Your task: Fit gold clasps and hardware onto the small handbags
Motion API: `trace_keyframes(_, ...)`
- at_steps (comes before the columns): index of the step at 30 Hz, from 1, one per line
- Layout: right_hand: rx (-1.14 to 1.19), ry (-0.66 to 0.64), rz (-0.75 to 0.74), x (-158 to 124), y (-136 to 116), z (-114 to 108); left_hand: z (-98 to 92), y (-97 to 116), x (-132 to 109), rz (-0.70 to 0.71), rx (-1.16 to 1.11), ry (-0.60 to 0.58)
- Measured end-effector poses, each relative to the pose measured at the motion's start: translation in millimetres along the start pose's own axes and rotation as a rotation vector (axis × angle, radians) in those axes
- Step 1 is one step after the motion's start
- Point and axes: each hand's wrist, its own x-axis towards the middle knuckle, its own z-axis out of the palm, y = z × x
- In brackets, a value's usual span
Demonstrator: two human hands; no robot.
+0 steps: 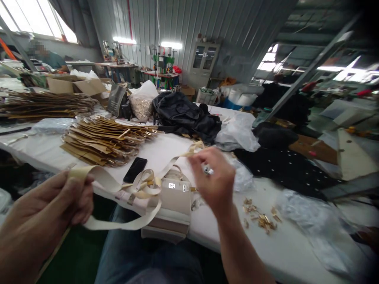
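My left hand (pixel 63 197) is closed on one end of a long cream strap (pixel 106 182) at the lower left. The strap runs across to my right hand (pixel 214 181), whose fingers pinch its far end together with a small shiny metal piece (pixel 208 170). Between my hands a small cream handbag (pixel 174 205) with metal fittings stands at the near edge of the white table (pixel 166 148), with other loops of strap lying over it. A black phone (pixel 135 169) lies just left of the bag.
A pile of tan straps with metal clasps (pixel 102 142) lies at the left, another stack (pixel 41 104) behind it. Black bags (pixel 185 114), plastic bags (pixel 238 132) and small gold fittings (pixel 262 219) lie on the table. A person sits at the far left (pixel 49 57).
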Motion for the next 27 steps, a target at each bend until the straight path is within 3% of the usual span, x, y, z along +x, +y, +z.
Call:
trace_keyframes(2,0.327,-0.417,-0.023,-45.6,-50.0,35.5,19.2,2.4,15.6,0.041,-0.028,-0.057)
trace_keyframes(3,0.371,-0.473,0.02,-63.5,-66.0,54.0,30.3,6.4,21.7,0.068,-0.06,-0.095)
trace_keyframes(5,0.347,-0.463,0.092,-86.3,-79.6,87.8,50.9,16.8,28.9,0.082,-0.131,-0.197)
trace_keyframes(7,0.376,-0.41,0.148,-93.6,-77.5,110.9,64.5,24.9,30.9,0.04,-0.176,-0.332)
trace_keyframes(9,0.525,-0.439,0.157,-91.5,-72.9,118.8,68.8,25.9,30.9,-0.005,-0.14,-0.491)
trace_keyframes(12,0.82,-0.518,0.223,-81.1,-75.9,107.2,64.7,11.8,31.1,0.046,0.014,-0.649)
trace_keyframes(14,0.995,-0.404,0.363,-70.3,-80.5,93.1,62.6,-5.5,29.8,0.123,0.128,-0.694)
trace_keyframes(16,1.099,-0.164,0.485,-55.3,-80.2,79.9,64.6,-26.6,26.3,0.151,0.227,-0.75)
trace_keyframes(18,1.106,0.043,0.516,-36.0,-71.0,68.7,67.5,-49.4,22.3,0.124,0.326,-0.833)
trace_keyframes(20,1.039,0.16,0.497,-14.3,-51.9,57.7,64.8,-71.6,21.6,0.149,0.445,-0.852)
trace_keyframes(23,0.934,0.28,0.436,21.9,-6.7,38.6,39.8,-97.1,31.0,0.219,0.577,-0.74)
trace_keyframes(27,0.761,0.402,0.358,80.2,64.3,21.5,-13.7,-109.5,51.3,-0.037,0.501,-0.655)
